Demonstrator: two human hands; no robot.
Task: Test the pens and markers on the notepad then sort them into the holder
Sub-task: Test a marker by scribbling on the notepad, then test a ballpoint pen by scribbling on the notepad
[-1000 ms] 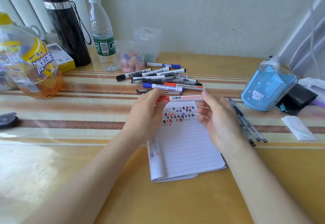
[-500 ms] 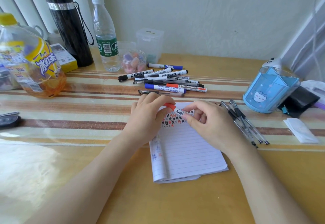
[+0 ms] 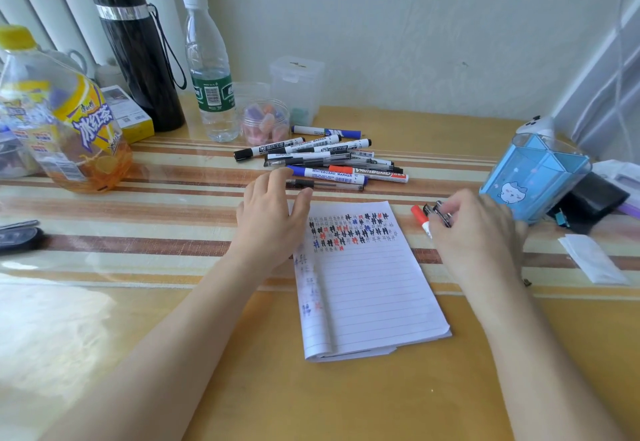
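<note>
The red marker (image 3: 419,217) is the thing in hand: its capped end pokes out from under the right hand (image 3: 479,232), whose fingers curl over the barrel, just right of the notepad (image 3: 367,288). Dark pen ends (image 3: 437,211) show at those fingertips too; we cannot tell whether the hand holds them as well or they merely lie beneath it. The notepad sits mid-tabletop (image 3: 207,354), toward the front edge, and its upper lines are crowded with black, red and blue hash marks.

The left hand (image 3: 273,215) lies open, palm down, fingers relaxed over the notepad's far left corner, with its fingertips just beside the blue marker (image 3: 329,174). That marker is at the near side of the pile (image 3: 325,161), which lies toward the back edge. The holder (image 3: 533,177), blue and clear-walled, stands near the right edge, just beyond the right hand.

We judge the red marker tested, since red marks are on the page, and the sorting step to be under way for it. The next move calls for carrying it the short way to the holder and dropping it in upright, or for the left hand picking the next marker off the pile. Many are untested.

A flask (image 3: 138,52), a water bottle (image 3: 209,77) and a tea bottle (image 3: 65,122) stand at the back left corner.
</note>
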